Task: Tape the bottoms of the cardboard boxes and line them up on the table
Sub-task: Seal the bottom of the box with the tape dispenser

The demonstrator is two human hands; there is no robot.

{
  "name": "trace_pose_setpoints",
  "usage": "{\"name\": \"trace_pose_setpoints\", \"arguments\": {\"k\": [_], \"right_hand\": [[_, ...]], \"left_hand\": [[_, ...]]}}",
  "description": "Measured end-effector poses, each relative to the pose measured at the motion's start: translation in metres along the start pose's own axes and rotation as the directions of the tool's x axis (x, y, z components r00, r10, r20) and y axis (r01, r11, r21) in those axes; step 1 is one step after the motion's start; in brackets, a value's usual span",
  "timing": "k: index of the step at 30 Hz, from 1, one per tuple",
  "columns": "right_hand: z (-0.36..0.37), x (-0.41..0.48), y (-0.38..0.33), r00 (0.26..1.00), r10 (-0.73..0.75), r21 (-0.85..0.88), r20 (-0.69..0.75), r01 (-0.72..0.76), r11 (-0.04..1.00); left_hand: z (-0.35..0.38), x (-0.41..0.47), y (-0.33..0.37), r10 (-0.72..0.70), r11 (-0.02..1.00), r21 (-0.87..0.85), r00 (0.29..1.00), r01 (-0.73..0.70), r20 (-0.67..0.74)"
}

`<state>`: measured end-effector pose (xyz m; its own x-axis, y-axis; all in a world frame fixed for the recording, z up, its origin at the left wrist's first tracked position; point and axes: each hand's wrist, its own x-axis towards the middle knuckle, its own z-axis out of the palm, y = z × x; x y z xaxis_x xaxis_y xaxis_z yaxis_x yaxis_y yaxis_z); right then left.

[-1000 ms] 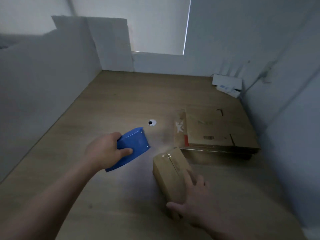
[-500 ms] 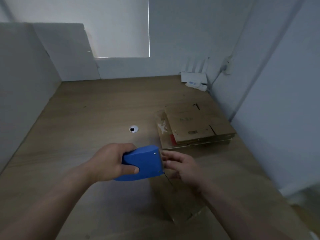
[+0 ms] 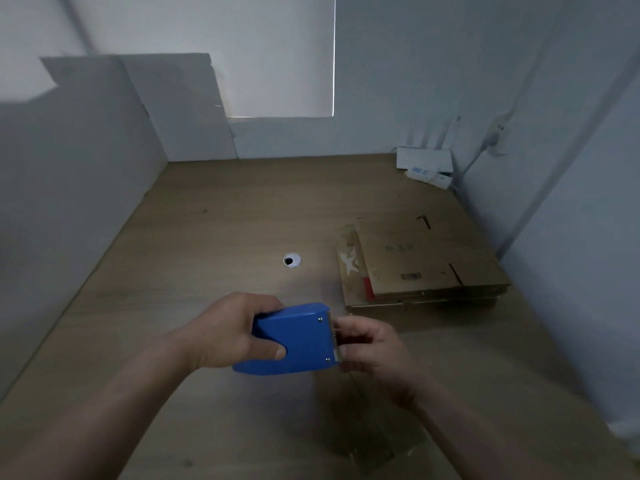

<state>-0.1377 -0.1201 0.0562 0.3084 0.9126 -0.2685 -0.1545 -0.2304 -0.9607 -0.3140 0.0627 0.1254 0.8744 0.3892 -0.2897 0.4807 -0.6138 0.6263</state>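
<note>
While gripped in the left hand (image 3: 225, 332) above the table's (image 3: 214, 237) near middle, blue tape dispenser (image 3: 291, 341): right hand's (image 3: 372, 348) fingertips pinched at its toothed end. Flattened cardboard boxes (image 3: 422, 261): stacked toward right edge. Cable hole (image 3: 292, 260): centre.

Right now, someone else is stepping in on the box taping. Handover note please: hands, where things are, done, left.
Left hand: shut on the blue tape dispenser, held above the table.
Right hand: fingertips pinching at the dispenser's cutter end, apparently on the tape end; the tape itself is too hard to see.
Box in progress: under the hands at the near edge, dim, so its tape state is unclear.
Flattened cardboard boxes: stacked far right on the table, not yet folded up.
Done: no finished boxes are visible in a row.
Left: pull tape, seal this bottom, then assemble, tape and line up the stack.
</note>
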Motion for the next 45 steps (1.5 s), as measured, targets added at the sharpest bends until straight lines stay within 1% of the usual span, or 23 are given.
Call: {"name": "trace_pose_setpoints", "arguments": {"k": [2,4,7,10,13,16,18,21,24,28,31,36,43,45], "right_hand": [[-0.002,0.002,-0.003,0.998,-0.031,-0.026,0.046,0.032,0.999],[-0.005,0.005,-0.003,0.997,-0.040,-0.022,0.060,0.042,0.999],[-0.008,0.011,0.002,0.997,-0.047,-0.076,0.061,0.052,0.996],[-0.009,0.017,0.009,0.997,-0.063,-0.062,0.045,0.065,0.996],[-0.008,0.022,0.012,0.999,-0.035,0.024,0.025,0.035,0.999],[-0.008,0.024,0.014,0.999,0.052,0.186,0.003,-0.052,0.981],[-0.008,0.024,0.012,0.995,0.100,0.286,0.022,-0.102,0.953],[-0.005,0.024,0.010,0.989,0.149,0.325,0.005,-0.143,0.935],[-0.002,0.028,0.012,0.981,0.191,0.261,-0.017,-0.180,0.948],[-0.001,0.033,0.013,0.978,0.188,0.042,-0.088,-0.185,0.982],[0.001,0.033,0.015,0.976,0.172,-0.089,-0.134,-0.185,0.979],[0.000,0.027,0.022,0.967,0.211,-0.126,-0.141,-0.228,0.965],[0.005,0.020,0.016,0.979,0.129,-0.233,-0.159,-0.164,0.959],[0.006,0.021,0.017,0.977,0.117,-0.226,-0.179,-0.156,0.962]], "left_hand": [[0.001,0.000,0.000,-0.019,0.998,-0.058,1.000,0.018,-0.012],[0.001,0.000,0.000,-0.043,0.994,-0.102,0.999,0.041,-0.014],[0.001,0.000,-0.001,-0.069,0.984,-0.164,0.998,0.068,0.003],[0.001,0.001,-0.001,-0.074,0.970,-0.231,0.997,0.075,0.015],[0.002,0.003,-0.003,-0.067,0.963,-0.262,0.998,0.070,0.022],[0.003,0.006,-0.003,-0.061,0.958,-0.278,0.998,0.065,0.021],[0.004,0.008,-0.002,-0.064,0.959,-0.275,0.998,0.070,0.028],[0.005,0.011,-0.005,-0.077,0.961,-0.263,0.996,0.084,0.039],[0.006,0.012,-0.009,-0.078,0.961,-0.263,0.996,0.087,0.044],[0.009,0.013,-0.017,-0.078,0.952,-0.293,0.996,0.088,0.046],[0.017,0.014,-0.025,-0.093,0.938,-0.331,0.995,0.103,0.047],[0.033,0.012,-0.039,-0.098,0.919,-0.378,0.994,0.113,0.057],[0.037,0.012,-0.046,-0.097,0.900,-0.420,0.993,0.118,0.072],[0.037,0.013,-0.047,-0.092,0.893,-0.437,0.993,0.113,0.070]]}}
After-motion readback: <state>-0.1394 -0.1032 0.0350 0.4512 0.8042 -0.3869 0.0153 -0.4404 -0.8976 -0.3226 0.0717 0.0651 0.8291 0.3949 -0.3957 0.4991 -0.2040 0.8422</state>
